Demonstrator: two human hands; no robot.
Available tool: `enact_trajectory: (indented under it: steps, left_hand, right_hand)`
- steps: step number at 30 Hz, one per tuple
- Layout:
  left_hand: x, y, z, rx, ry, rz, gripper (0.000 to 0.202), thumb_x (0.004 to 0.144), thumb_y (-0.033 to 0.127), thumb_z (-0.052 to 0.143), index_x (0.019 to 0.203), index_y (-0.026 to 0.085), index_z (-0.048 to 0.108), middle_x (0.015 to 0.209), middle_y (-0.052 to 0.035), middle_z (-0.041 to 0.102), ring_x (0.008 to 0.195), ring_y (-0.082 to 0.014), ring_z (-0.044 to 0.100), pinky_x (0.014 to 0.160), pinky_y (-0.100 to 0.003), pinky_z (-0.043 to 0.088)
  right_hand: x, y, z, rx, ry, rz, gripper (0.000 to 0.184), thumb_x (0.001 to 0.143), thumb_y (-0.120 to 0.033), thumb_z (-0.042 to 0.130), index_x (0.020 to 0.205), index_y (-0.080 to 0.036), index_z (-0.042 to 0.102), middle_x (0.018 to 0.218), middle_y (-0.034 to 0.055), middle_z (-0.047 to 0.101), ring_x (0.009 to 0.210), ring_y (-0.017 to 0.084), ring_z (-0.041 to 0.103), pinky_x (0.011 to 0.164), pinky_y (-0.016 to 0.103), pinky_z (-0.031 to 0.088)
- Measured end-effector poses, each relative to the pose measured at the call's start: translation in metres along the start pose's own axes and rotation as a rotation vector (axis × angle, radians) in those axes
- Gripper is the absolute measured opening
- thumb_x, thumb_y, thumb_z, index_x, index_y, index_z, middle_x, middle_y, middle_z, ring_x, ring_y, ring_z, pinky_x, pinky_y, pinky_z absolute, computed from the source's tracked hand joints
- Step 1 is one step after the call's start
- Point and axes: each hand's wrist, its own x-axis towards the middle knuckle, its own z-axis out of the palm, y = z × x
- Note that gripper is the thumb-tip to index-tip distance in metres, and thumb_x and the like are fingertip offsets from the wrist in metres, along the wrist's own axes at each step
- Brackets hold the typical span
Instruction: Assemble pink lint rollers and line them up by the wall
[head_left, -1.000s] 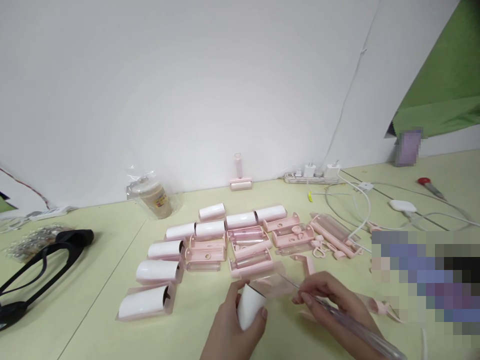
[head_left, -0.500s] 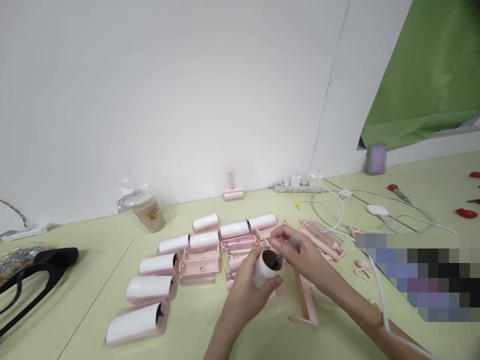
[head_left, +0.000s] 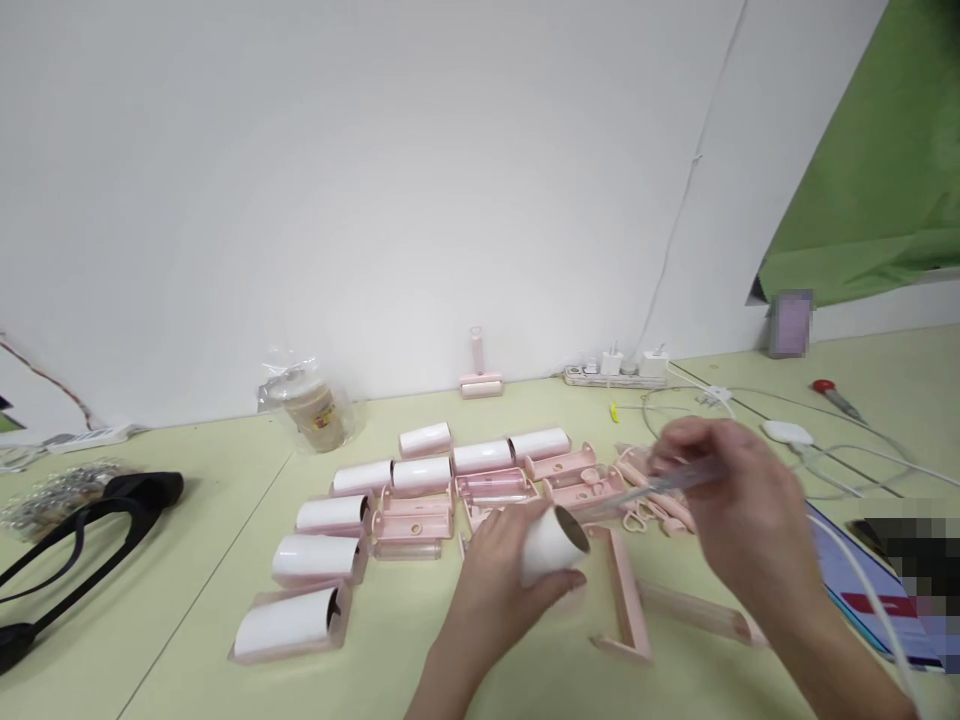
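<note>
My left hand (head_left: 484, 585) is wrapped round a white lint roller refill (head_left: 546, 556), tilted so the open end of its brown cardboard core faces right. To its right, my right hand (head_left: 750, 515) is closed on a strip of clear plastic wrap (head_left: 645, 488), blurred by motion, that stretches toward the roll's open end. Whether the strip still touches the roll I cannot tell. Just below and right of the roll lies a pink roller frame (head_left: 628, 600), beside a clear pinkish tube (head_left: 694, 608).
Several white refills (head_left: 285, 622) lie in rows at left, near pink frames (head_left: 412, 520). A small pink lint roller (head_left: 481, 375) leans on the wall beside a power strip (head_left: 615, 377). A bagged cup (head_left: 315, 415), black strap (head_left: 90, 560), cables and a tablet-like screen (head_left: 870, 590) surround the work.
My right hand has moved right, away from the roll's mouth, drawing out clear plastic. The roll has tilted further to the right in my left hand. The view has shifted slightly.
</note>
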Motion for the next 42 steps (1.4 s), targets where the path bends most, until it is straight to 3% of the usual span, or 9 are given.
enact_trajectory:
  steps: [4, 9, 15, 22, 30, 33, 37, 40, 42]
  left_hand:
    - [-0.009, -0.009, 0.017, 0.484, -0.099, 0.112, 0.050, 0.068, 0.026, 0.069, 0.114, 0.021, 0.050, 0.112, -0.0085, 0.054, 0.101, -0.0301, 0.049, 0.082, -0.045, 0.043]
    - [-0.015, -0.019, 0.038, 0.682, -0.073, 0.200, 0.044, 0.077, 0.025, 0.058, 0.118, 0.015, 0.045, 0.113, -0.0108, 0.055, 0.102, -0.0295, 0.049, 0.083, -0.045, 0.044]
    - [-0.016, -0.012, 0.029, 0.679, -0.060, 0.163, 0.048, 0.073, 0.031, 0.062, 0.116, 0.018, 0.046, 0.105, -0.0087, 0.057, 0.095, -0.0284, 0.052, 0.078, -0.043, 0.046]
    - [-0.020, -0.020, 0.025, 0.648, -0.042, 0.184, 0.027, 0.078, 0.010, 0.050, 0.101, 0.024, 0.054, 0.097, -0.0044, 0.058, 0.086, -0.0225, 0.054, 0.070, -0.036, 0.048]
    - [-0.023, -0.021, 0.022, 0.454, -0.003, 0.187, 0.024, 0.085, 0.016, 0.044, 0.107, 0.022, 0.051, 0.105, -0.0080, 0.054, 0.096, -0.0220, 0.050, 0.079, -0.038, 0.046]
    - [-0.027, -0.031, 0.027, 0.467, -0.069, 0.142, 0.040, 0.077, 0.024, 0.058, 0.115, 0.022, 0.046, 0.115, -0.0111, 0.050, 0.104, -0.0270, 0.047, 0.083, -0.043, 0.044]
    - [-0.039, -0.047, 0.033, 0.542, -0.062, 0.191, 0.044, 0.071, 0.011, 0.060, 0.111, 0.026, 0.049, 0.119, -0.0094, 0.049, 0.103, -0.0270, 0.047, 0.083, -0.042, 0.044]
    - [-0.033, -0.043, 0.017, 0.520, -0.099, 0.326, 0.042, 0.072, 0.015, 0.061, 0.111, 0.026, 0.048, 0.110, -0.0075, 0.054, 0.096, -0.0244, 0.050, 0.080, -0.038, 0.045]
    - [-0.011, -0.031, -0.005, 0.524, -0.102, 0.338, 0.042, 0.075, 0.020, 0.057, 0.115, 0.023, 0.044, 0.111, -0.0082, 0.054, 0.099, -0.0246, 0.048, 0.081, -0.039, 0.044]
  right_hand:
    - [-0.005, -0.004, -0.027, 0.126, 0.096, 0.058, 0.022, 0.077, -0.032, 0.052, 0.058, -0.021, 0.055, 0.060, -0.0001, 0.044, 0.051, 0.013, 0.042, 0.046, 0.028, 0.033]
    - [-0.022, 0.011, -0.046, 0.085, 0.082, 0.199, 0.025, 0.073, -0.038, 0.058, 0.054, -0.022, 0.055, 0.058, 0.0015, 0.045, 0.048, 0.014, 0.040, 0.044, 0.031, 0.031]
    - [-0.030, 0.025, -0.058, 0.023, 0.109, 0.278, 0.030, 0.070, -0.044, 0.059, 0.050, -0.022, 0.056, 0.050, 0.0018, 0.044, 0.045, 0.015, 0.038, 0.042, 0.030, 0.030]
    - [-0.036, 0.029, -0.063, 0.008, 0.128, 0.296, 0.030, 0.072, -0.042, 0.059, 0.051, -0.022, 0.057, 0.051, 0.0024, 0.044, 0.046, 0.015, 0.038, 0.041, 0.030, 0.029]
    - [-0.041, 0.031, -0.062, 0.060, 0.120, 0.346, 0.027, 0.073, -0.039, 0.057, 0.053, -0.021, 0.057, 0.053, 0.0012, 0.044, 0.048, 0.014, 0.038, 0.042, 0.028, 0.029]
    - [-0.042, 0.032, -0.061, 0.051, 0.123, 0.349, 0.028, 0.074, -0.039, 0.056, 0.052, -0.021, 0.057, 0.053, 0.0012, 0.044, 0.047, 0.014, 0.039, 0.042, 0.027, 0.030]
    - [-0.040, 0.035, -0.065, 0.022, 0.118, 0.345, 0.032, 0.073, -0.044, 0.056, 0.050, -0.022, 0.057, 0.051, 0.0020, 0.045, 0.045, 0.014, 0.039, 0.039, 0.028, 0.031]
    - [-0.037, 0.044, -0.070, -0.055, 0.112, 0.309, 0.034, 0.072, -0.047, 0.056, 0.050, -0.022, 0.055, 0.050, 0.0022, 0.047, 0.045, 0.015, 0.042, 0.041, 0.028, 0.034]
    - [-0.036, 0.051, -0.071, -0.119, 0.139, 0.254, 0.035, 0.073, -0.048, 0.054, 0.049, -0.022, 0.053, 0.050, 0.0012, 0.049, 0.047, 0.015, 0.044, 0.043, 0.026, 0.037]
